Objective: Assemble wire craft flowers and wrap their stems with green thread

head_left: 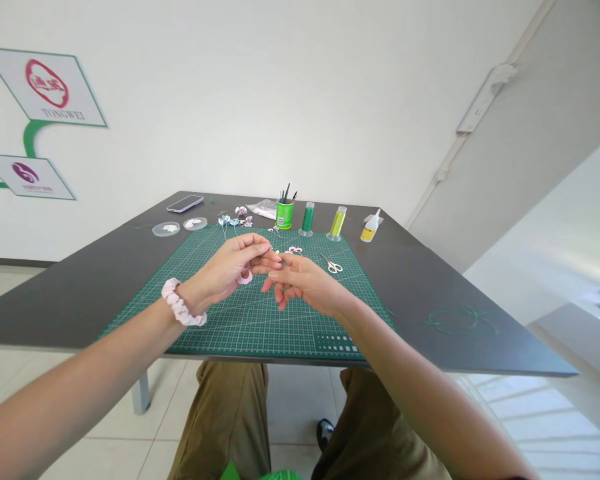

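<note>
A: Where are the two hands, then?

B: Out over the green cutting mat [280,327] on the dark tabletop [430,293], their fingertips meeting. Call that meeting point the clock's centre, with twelve pointing away from the person.

A: And the left grip [230,264]?

B: Thumb and forefinger are pinched together on a small pale piece [277,252] — too tiny to identify.

A: The right grip [310,283]?

B: Its fingertips reach that same piece from about four o'clock, the lower fingers loosely curled. Whether they have hold of anything, one cannot tell.

A: There's something pink too.

B: A pink petal-like piece [245,277], at eight o'clock, close by the left palm. Whether any finger holds it is hidden.

A: What surrounds them?

B: The scissors [333,266] lie on the mat at three. A green can [285,215] with tools in it stands at twelve, a dark green spool [308,219] between one and two, and a yellow-green spool [338,228] at two. The glue bottle [370,231] is past that, nearer three.

A: On the other side?

B: Blue and purple flowers [234,222] at ten — the phone [185,204] too, farther out.
</note>
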{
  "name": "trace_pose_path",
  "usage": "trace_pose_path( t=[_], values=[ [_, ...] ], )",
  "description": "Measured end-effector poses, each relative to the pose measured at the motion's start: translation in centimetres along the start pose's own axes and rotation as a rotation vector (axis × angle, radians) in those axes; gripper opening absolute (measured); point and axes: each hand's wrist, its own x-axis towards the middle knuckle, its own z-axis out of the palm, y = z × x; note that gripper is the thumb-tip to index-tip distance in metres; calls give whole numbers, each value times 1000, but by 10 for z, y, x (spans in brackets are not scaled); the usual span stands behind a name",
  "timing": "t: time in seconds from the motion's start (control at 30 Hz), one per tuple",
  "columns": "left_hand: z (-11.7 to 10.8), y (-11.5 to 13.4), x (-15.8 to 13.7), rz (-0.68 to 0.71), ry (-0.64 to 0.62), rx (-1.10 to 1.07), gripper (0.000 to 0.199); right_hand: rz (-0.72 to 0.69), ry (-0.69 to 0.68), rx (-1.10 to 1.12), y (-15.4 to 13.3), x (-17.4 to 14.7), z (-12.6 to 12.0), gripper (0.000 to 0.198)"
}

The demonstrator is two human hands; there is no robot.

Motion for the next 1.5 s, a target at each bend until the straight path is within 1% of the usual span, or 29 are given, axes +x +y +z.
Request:
trace_pose_path(
  t=[0.07, 0.17, 0.33, 0.4, 0.5, 0.57, 0.6, 0.7, 0.77, 0.87, 0.97, 1.07, 1.23, 1.4, 1.5],
  values=[
    [-3, -2, 2, -5, 25, -15, 14, -29, 37, -20, 5, 3, 0, 13],
    [-8, -6, 4, -8, 56, -47, 13, -109, 165, -60, 14, 8, 1, 17],
    [-12, -9, 4, 2, 72, -87, 10, -191, 288, -171, 26, 9, 2, 20],
    [-13, -10, 3, -1, 73, -83, 10, -183, 312, -219, 28, 7, 1, 22],
    [-16, -11, 3, 0, 67, -48, 12, -87, 277, -342, 27, 6, -4, 19],
    [-17, -13, 2, 5, 56, -3, 14, -50, 290, -411, 23, 7, -8, 15],
    [-17, -13, 1, 10, 45, 27, 15, -75, 325, -422, 20, 8, -9, 14],
    [-17, -14, -1, 25, 10, 141, 18, -254, 433, -478, 9, 10, -9, 13],
    [-16, -13, -4, 34, -6, 206, 17, -345, 415, -593, 4, 12, -5, 18],
    [-15, -12, -7, 54, -28, 273, 14, -395, 312, -741, 1, 13, 2, 19],
    [-16, -12, -9, 67, -67, 315, 13, -400, 272, -799, 1, 14, 6, 19],
    [-19, -15, -9, 88, -110, 312, 14, -406, 241, -821, 2, 14, 6, 19],
    [-22, -17, -9, 104, -164, 358, 12, -355, 147, -856, -1, 10, 3, 21],
    [-21, -14, -12, 114, -217, 445, 15, -324, 147, -871, 0, 7, 2, 19],
    [-19, -14, -13, 86, -203, 455, 8, -340, 139, -864, 3, 6, 2, 22]
  ],
)
